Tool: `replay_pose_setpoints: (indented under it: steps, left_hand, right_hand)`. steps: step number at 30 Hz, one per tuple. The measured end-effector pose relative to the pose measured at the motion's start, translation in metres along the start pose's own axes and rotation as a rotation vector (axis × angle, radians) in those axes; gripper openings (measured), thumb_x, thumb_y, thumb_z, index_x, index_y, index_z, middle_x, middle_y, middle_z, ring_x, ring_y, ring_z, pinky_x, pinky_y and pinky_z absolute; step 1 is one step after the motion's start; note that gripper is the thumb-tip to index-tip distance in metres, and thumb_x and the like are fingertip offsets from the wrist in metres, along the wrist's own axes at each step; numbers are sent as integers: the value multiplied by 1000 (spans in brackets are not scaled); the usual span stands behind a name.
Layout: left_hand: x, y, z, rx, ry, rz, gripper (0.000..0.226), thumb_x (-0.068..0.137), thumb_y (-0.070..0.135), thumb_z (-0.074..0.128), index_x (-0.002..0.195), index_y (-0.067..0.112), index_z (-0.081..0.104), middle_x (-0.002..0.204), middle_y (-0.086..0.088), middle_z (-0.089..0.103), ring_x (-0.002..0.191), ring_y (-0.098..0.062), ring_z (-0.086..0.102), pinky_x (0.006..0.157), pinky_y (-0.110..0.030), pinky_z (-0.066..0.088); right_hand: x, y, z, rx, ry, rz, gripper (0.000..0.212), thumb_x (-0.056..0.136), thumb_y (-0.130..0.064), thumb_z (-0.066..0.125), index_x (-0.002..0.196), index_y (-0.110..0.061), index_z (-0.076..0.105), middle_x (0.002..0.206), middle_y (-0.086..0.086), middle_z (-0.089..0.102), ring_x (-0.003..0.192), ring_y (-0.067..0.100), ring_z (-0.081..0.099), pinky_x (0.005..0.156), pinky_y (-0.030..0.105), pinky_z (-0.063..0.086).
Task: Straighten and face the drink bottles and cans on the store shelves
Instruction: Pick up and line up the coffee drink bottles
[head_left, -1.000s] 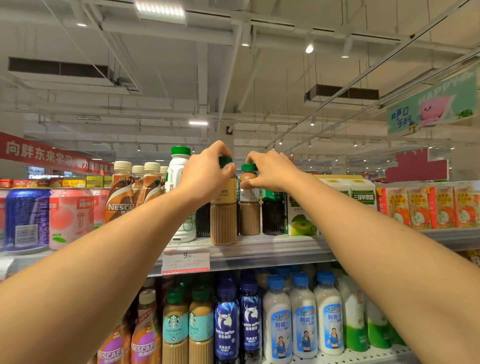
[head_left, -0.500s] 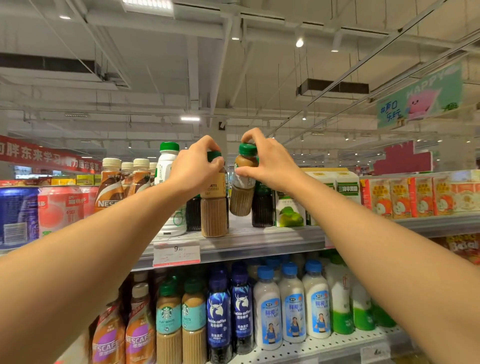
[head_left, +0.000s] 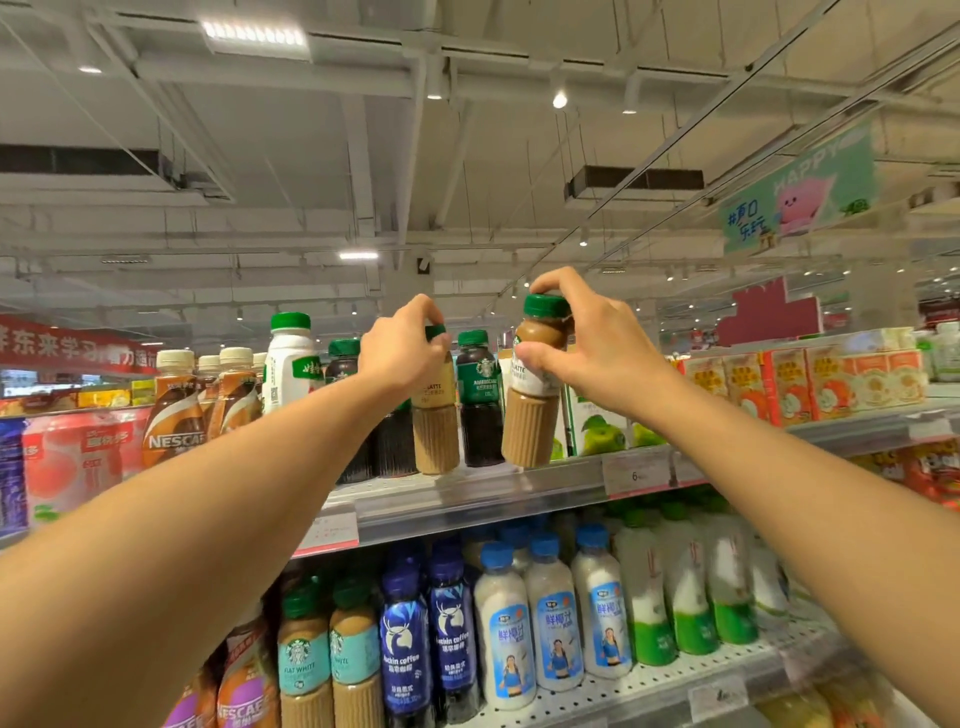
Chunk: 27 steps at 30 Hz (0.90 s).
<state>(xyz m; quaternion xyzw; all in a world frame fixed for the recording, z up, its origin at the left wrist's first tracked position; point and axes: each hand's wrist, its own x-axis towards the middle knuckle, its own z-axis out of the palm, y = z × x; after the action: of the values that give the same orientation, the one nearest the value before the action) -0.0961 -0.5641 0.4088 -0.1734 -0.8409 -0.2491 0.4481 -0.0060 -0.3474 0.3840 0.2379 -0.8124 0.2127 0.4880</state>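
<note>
My right hand (head_left: 592, 348) grips a green-capped latte bottle (head_left: 530, 415) by its neck and cap. The bottle is tilted, and its base hangs just above the front edge of the top shelf (head_left: 467, 499). My left hand (head_left: 402, 345) holds the cap and neck of a second latte bottle (head_left: 435, 431), which stands upright on that shelf. Between the two stands a dark Americano bottle (head_left: 478, 400), with more dark bottles (head_left: 384, 441) behind my left wrist.
Nescafe bottles (head_left: 174, 415), a white green-capped bottle (head_left: 285, 364) and pink cans (head_left: 78, 457) fill the shelf's left. Green apple cartons (head_left: 597, 426) and orange cartons (head_left: 831, 379) stand to the right. The shelf below holds Starbucks, Luckin coffee and coconut milk bottles (head_left: 509, 634).
My right hand has lifted its latte bottle out of the row and carried it forward and right, tilted, to the shelf's front edge. My left hand has kept hold of its bottle.
</note>
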Motion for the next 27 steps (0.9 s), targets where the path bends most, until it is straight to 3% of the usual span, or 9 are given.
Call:
replay_pose_setpoints:
  steps: [7,11,15,19,21,24,27]
  left_hand:
    - [14,-2,18,196,-55,13,36,99,51,55,129,31,54,114,-7,67,91,-28,64,75,-40,56]
    - [15,-2,11,326,-33,49,35,98,54,52,120,28,61,98,-3,68,84,-28,63,75,-40,57]
    - [12,-4,2,376,-57,93,28,98,45,54,119,31,66,104,-1,70,90,-27,63,73,-38,55]
    - [-4,-2,-10,285,-37,92,38,96,37,54,132,29,61,127,-1,67,109,-28,63,86,-42,54]
    - [-29,-4,-16,187,15,138,36,95,36,55,129,27,62,129,0,65,113,-26,62,92,-45,53]
    - [-96,-11,-23,78,56,245,27,94,34,56,119,27,65,125,3,64,109,-19,62,93,-42,52]
    - [-182,-30,-21,25,1,278,25,93,33,55,115,25,64,117,5,64,91,-17,62,83,-40,52]
  right_hand:
    - [-21,19,-10,-31,-22,31,57,87,-40,77,132,-27,45,122,-3,61,106,17,59,90,31,50]
    - [-36,24,-8,-7,-42,56,55,87,-40,76,132,-27,47,122,-3,62,106,19,59,91,36,51]
    - [-54,18,2,39,-73,95,55,86,-40,77,131,-29,48,119,-6,62,104,18,61,88,35,50]
    - [-78,7,17,93,-74,116,54,85,-41,78,129,-31,49,113,-11,63,97,14,63,85,34,51]
    - [-96,2,28,122,-90,132,53,85,-41,78,130,-33,49,112,-14,61,98,11,61,85,32,50]
    - [-131,-7,45,205,-134,195,52,84,-42,79,128,-38,50,117,-14,61,105,15,62,90,37,53]
    - [-168,-18,67,286,-180,251,57,79,-45,80,128,-36,52,116,-17,63,102,10,64,92,38,54]
